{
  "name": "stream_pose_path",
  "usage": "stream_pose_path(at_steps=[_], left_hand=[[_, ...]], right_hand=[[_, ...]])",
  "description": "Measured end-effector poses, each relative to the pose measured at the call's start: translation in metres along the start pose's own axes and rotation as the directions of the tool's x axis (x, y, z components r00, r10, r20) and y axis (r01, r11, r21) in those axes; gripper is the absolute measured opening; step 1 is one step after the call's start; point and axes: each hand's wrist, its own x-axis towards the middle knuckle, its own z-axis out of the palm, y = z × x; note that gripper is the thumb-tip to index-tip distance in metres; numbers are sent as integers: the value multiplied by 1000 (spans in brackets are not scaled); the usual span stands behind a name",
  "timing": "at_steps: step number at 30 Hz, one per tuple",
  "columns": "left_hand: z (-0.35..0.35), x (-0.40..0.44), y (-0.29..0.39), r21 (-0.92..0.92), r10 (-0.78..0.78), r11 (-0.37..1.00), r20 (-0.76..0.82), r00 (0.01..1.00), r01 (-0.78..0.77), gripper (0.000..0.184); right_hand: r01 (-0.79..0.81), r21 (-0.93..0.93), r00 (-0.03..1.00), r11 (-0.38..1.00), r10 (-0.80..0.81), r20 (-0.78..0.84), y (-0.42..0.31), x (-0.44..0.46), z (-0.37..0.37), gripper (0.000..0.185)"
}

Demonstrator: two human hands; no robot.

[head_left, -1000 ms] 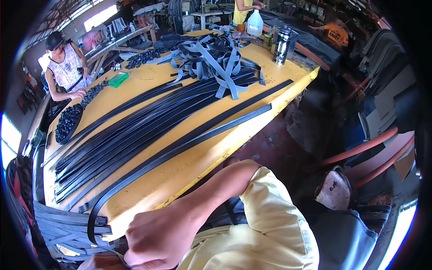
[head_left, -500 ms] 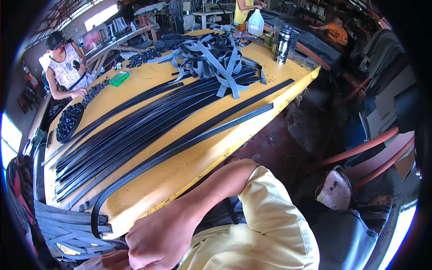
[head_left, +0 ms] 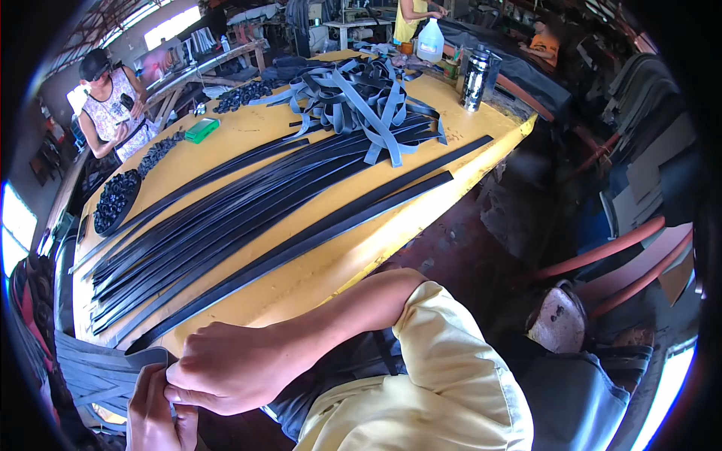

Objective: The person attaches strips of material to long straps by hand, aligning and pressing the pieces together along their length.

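Both of my hands meet at the lower left, beside the table corner. My right hand (head_left: 222,368) is closed, its thumb and fingers pinching the near end of a long black strap (head_left: 301,244). Just below it, my left hand (head_left: 159,413) has its fingers raised and bent around the same end, which is mostly hidden between the hands. From there the strap bends up over the corner and runs along the table to the far right. Close to my left hand is a panel of woven grey strips (head_left: 90,368).
Many dark strips (head_left: 226,218) lie along the yellow table (head_left: 263,304), with a tangled heap of straps (head_left: 353,98) at its far end. A steel flask (head_left: 474,81), a plastic jug (head_left: 430,41) and a green box (head_left: 201,131) stand there. A co-worker (head_left: 113,105) is at the left.
My hands have risen a little and shifted left, and the left one now shows more. The strap's near end has been drawn toward me, its loop smaller. The co-worker's hand lifted from the pile.
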Motion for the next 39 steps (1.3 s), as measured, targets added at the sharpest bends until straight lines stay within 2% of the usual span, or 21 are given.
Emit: stream_pose_path(at_steps=[2, 4, 5, 7, 12, 13, 15, 17, 20, 22, 26, 28, 31, 34, 38, 39], left_hand=[[1, 2, 1, -12, -27, 1000, 13, 1000, 28, 13], [23, -8, -12, -36, -76, 997, -81, 994, 73, 12], [31, -13, -18, -67, -125, 991, -171, 977, 115, 19], [24, -9, -19, -50, -93, 995, -157, 983, 86, 20], [13, -12, -22, 18, -24, 1000, -119, 993, 26, 21], [15, -13, -21, 17, -24, 1000, -121, 992, 27, 21], [19, -13, -17, -26, 24, 999, -126, 992, -27, 21], [17, -14, -17, -28, 18, 999, -78, 997, -21, 18], [21, -12, -17, -24, 30, 999, -75, 997, -32, 17], [25, -12, -19, -49, 34, 998, -104, 994, -39, 18], [26, -11, -18, -44, 41, 998, -106, 993, -46, 19], [26, -12, -18, -36, 21, 999, -89, 996, -24, 19], [27, -15, -18, -37, -3, 999, -61, 998, 1, 18], [29, -12, -19, -11, -14, 1000, -124, 992, 13, 16], [25, -12, -24, -91, -13, 996, -63, 998, 7, 12], [22, -10, -22, -91, -11, 996, -62, 998, 6, 12]], right_hand=[[8, 41, 1000, 999, -8, -8, 2, 1, -1, 41], [16, 81, 1000, 997, -15, -20, 2, 2, -4, 42], [9, 89, 1000, 996, -9, -7, 1, 1, -6, 40], [0, 98, 1000, 995, -1, 7, 2, 1, -5, 38], [246, 36, 950, 969, -234, -207, 10, 3, 3, 27], [246, 35, 950, 969, -234, -205, 9, 2, 2, 27], [194, 40, 978, 980, -190, -86, 5, -1, -1, 24], [198, 41, 974, 979, -192, -124, 4, -1, 4, 24], [200, 9, 977, 980, -198, -77, 9, 1, 5, 24], [289, -6, 954, 957, -288, -83, 13, 2, 5, 23], [313, 12, 945, 950, -310, -102, 17, 2, 5, 22], [379, 8, 925, 925, -379, -37, 21, 3, 2, 21], [396, 10, 918, 918, -396, 22, 28, 3, 1, 20], [413, 29, 909, 910, -411, -67, 32, 5, 5, 21], [373, 17, 927, 928, -372, -46, 30, 4, -3, 24], [307, 53, 951, 950, -309, 24, 29, 3, -7, 27]])
